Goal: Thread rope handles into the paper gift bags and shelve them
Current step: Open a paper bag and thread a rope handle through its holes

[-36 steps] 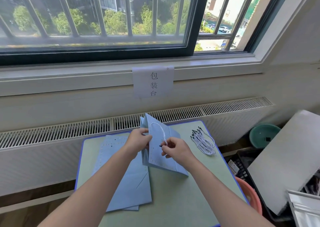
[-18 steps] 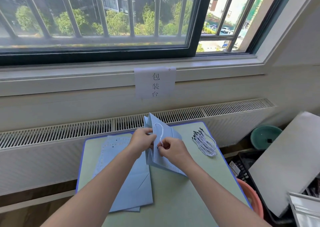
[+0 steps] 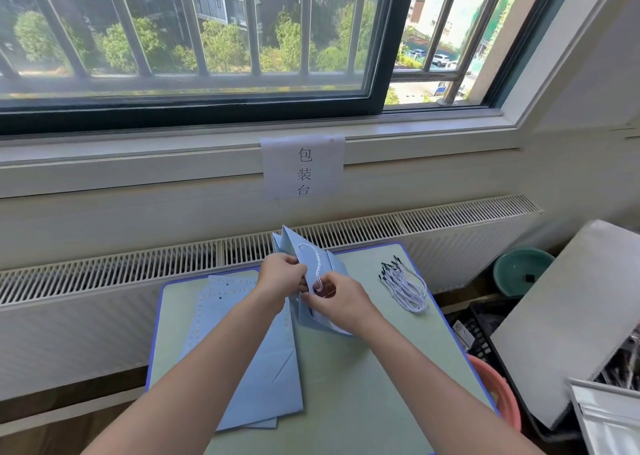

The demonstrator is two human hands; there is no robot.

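Below the sign (image 3: 303, 167) reading 包装台, both hands hold a blue bag (image 3: 304, 250).

a packing station: taped paper sign (image 3: 302, 167), small work table (image 3: 363, 368) by a window.

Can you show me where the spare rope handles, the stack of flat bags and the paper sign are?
Spare rope handles (image 3: 405, 290), head view, middle of the bundle.
Stack of flat bags (image 3: 263, 378), head view, bare face of the top bag.
Paper sign (image 3: 303, 167), head view, centre of the sheet.

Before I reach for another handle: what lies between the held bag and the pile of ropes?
Nothing: in the head view only bare green table top separates the held bag from the rope pile.
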